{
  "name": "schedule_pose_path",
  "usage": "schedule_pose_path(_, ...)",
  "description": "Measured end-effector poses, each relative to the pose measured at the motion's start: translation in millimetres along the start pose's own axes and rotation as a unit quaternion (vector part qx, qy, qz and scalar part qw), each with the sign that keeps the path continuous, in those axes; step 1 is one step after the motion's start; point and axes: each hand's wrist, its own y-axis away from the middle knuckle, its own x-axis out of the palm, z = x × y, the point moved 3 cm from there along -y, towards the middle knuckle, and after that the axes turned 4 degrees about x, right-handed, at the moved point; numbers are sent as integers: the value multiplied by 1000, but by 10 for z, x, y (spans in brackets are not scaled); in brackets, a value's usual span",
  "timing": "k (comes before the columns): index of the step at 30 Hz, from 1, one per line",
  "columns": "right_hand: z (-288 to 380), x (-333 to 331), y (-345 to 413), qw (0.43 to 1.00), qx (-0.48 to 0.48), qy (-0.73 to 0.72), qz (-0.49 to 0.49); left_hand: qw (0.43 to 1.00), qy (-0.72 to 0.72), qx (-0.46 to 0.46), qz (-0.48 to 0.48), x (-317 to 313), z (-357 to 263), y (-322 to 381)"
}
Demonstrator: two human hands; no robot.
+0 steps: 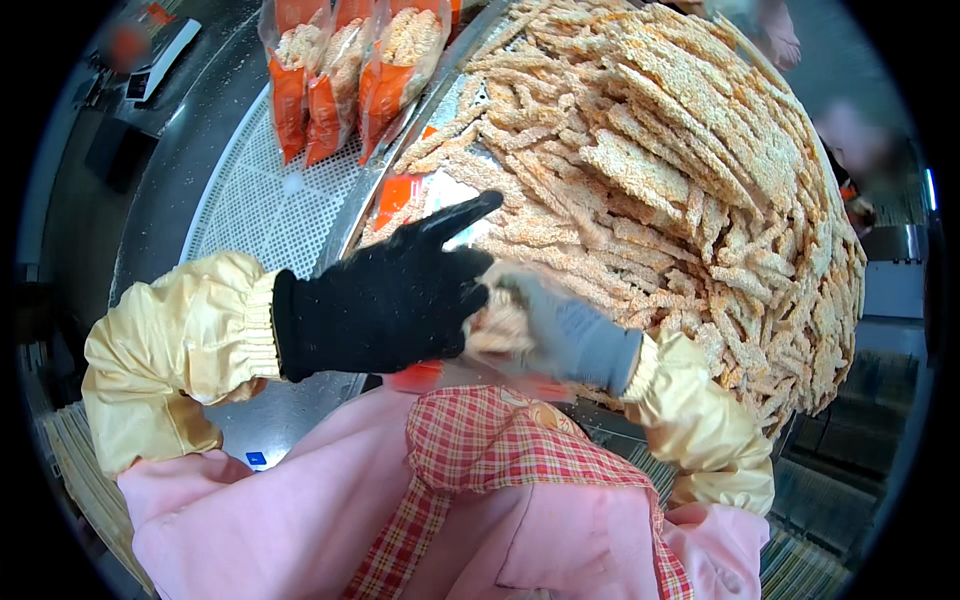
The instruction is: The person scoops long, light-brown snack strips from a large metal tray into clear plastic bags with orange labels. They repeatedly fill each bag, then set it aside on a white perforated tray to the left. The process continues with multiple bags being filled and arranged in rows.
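My left hand [390, 300], in a black knitted glove, reaches over the near edge of a big pile of crumbly, pale snack strips [645, 172]. Its index finger points out toward the pile, while the other fingers bend near the right hand. Close against it is my right hand [570, 330], in a grey glove and blurred by motion. Between the two hands are several snack strips [499, 326]. Below them, a clear and orange plastic bag [420, 375] shows in front of my apron; its mouth is hidden. The grip of both hands is unclear.
Three filled orange-and-clear bags [326, 90] stand on a white perforated tray [262, 195] at left. A metal rim [390, 146] separates tray and pile. Beside it lies an orange-printed packet [397, 199]. A scale [161, 60] sits far left. Another person's sleeve [780, 34] appears beyond the pile.
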Motion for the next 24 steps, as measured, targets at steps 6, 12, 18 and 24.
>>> schedule_pose_path(6,133,238,-79,978,92,168,82,986,-46,69,-146,-123,-256,125)
schedule_pose_path(12,317,-583,-301,976,136,164,-41,991,-123,59,-1,57,-313,225)
schedule_pose_path(18,-1049,118,-465,907,87,405,-76,995,-49,34,-84,83,-295,233)
schedule_pose_path(24,-861,65,-749,917,209,340,11,997,-64,-11,-43,53,-41,117)
